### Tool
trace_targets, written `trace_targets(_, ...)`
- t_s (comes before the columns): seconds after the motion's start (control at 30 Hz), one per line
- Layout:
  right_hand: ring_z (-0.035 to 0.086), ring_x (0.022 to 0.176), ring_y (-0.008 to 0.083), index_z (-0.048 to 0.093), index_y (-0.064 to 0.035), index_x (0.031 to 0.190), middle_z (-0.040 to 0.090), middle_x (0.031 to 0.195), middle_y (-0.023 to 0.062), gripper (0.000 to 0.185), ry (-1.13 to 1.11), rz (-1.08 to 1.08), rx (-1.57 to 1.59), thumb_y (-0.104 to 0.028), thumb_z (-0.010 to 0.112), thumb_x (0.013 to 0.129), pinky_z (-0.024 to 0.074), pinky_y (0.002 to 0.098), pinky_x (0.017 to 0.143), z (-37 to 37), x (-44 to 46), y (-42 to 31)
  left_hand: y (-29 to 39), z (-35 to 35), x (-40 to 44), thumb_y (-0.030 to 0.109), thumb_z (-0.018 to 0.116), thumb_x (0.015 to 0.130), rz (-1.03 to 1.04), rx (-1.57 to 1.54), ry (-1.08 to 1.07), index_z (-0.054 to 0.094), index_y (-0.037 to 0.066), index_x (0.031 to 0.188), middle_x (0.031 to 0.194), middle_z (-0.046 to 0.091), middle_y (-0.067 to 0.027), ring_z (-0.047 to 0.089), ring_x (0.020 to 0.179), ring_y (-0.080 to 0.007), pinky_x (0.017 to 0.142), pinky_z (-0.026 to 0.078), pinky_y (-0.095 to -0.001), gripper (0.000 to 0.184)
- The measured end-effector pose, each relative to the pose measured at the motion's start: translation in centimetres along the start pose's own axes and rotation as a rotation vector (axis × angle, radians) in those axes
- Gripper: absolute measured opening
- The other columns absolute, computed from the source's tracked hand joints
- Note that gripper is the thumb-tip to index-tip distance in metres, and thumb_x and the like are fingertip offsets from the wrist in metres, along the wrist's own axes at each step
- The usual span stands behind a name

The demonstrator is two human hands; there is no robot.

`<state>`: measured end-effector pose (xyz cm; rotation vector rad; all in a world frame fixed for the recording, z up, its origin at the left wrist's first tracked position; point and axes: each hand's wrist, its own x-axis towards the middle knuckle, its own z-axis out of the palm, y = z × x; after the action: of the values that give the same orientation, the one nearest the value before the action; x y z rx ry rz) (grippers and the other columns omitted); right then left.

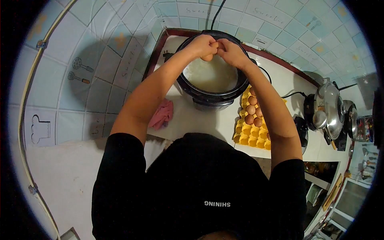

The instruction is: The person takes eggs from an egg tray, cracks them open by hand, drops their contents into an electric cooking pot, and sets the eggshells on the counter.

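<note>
Both my hands meet over the far side of a black electric cooker pot point(245, 82), whose bowl holds a pale, cloudy white content point(210, 76). My left hand point(201, 46) is closed around a brown egg point(207, 57), with the egg's lower part showing under the fingers. Fingers and thumb of my right hand point(233, 53) are bent in against the same egg from the other side. Whether the shell is whole or cracked I cannot make out. To the right of the pot lies a yellow egg tray point(242, 138) with several brown eggs point(251, 109) in it, partly behind my right forearm.
A pink cloth point(162, 114) lies on the white counter point(186, 124) left of the pot. Tiled walls point(240, 20) close in behind and at the left. Pans and a glass lid point(334, 110) stand at the right, and a black cable point(294, 94) crosses the counter.
</note>
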<state>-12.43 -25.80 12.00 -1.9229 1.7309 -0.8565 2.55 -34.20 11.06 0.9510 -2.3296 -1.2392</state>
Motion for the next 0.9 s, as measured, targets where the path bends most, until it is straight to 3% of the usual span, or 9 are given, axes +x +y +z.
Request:
trace_targets(0.37,0.057,0.092,0.0373,0.051,0.0036,0.101,0.06,0.097,0.0226,0.033,-0.047,-0.052,0.058,-0.021,0.058,0.08,0.0449,0.0412,0.08,1.2,0.6,1.9,-1.7,1.1,0.9,0.008,0.058,0.074,-0.016,-0.074,-0.016,0.05,0.004,0.067,0.06,0.048,0.0014,0.043,0.054,-0.0079,0.048,0.036,-0.0262,0.011)
trace_targets(0.47,0.054,0.098,0.0365,0.049,0.004,0.103,0.058,0.1,0.0225,0.034,-0.087,-0.035,-0.025,-0.02,0.058,0.081,0.0434,0.0408,0.084,1.5,0.9,2.3,-0.4,0.7,0.1,0.007,0.057,0.073,-0.067,-0.048,-0.029,0.05,0.005,0.066,0.058,0.048,0.0009,0.043,0.051,-0.0087,0.046,0.035,-0.0266,0.011)
trace_targets(0.57,0.056,0.101,0.0295,0.047,0.003,0.113,0.059,0.107,0.0195,0.036,-0.107,-0.033,-0.067,-0.015,0.054,0.083,0.0427,0.0346,0.087,2.4,1.4,3.7,-2.0,1.2,1.1,0.007,0.057,0.072,-0.067,-0.047,-0.029,0.05,0.004,0.066,0.056,0.049,0.0002,0.044,0.05,-0.01,0.045,0.036,-0.0276,0.009)
trace_targets(0.6,0.051,0.103,0.0377,0.047,0.0051,0.107,0.054,0.108,0.0228,0.035,-0.123,-0.015,0.049,-0.015,0.057,0.08,0.0408,0.0406,0.089,2.4,1.5,3.9,-1.7,1.2,1.1,0.008,0.058,0.072,-0.098,-0.033,-0.017,0.052,0.004,0.067,0.057,0.05,-0.0008,0.045,0.05,-0.0104,0.046,0.037,-0.0279,0.008)
trace_targets(0.9,0.052,0.102,0.0356,0.045,0.0069,0.11,0.053,0.107,0.0228,0.035,-0.141,-0.082,0.038,-0.01,0.055,0.081,0.0416,0.0381,0.089,2.0,1.7,3.7,-2.1,1.2,1.3,0.01,0.058,0.071,-0.052,-0.004,-0.002,0.053,0.003,0.068,0.058,0.051,-0.0017,0.046,0.052,-0.0102,0.047,0.037,-0.0283,0.009)
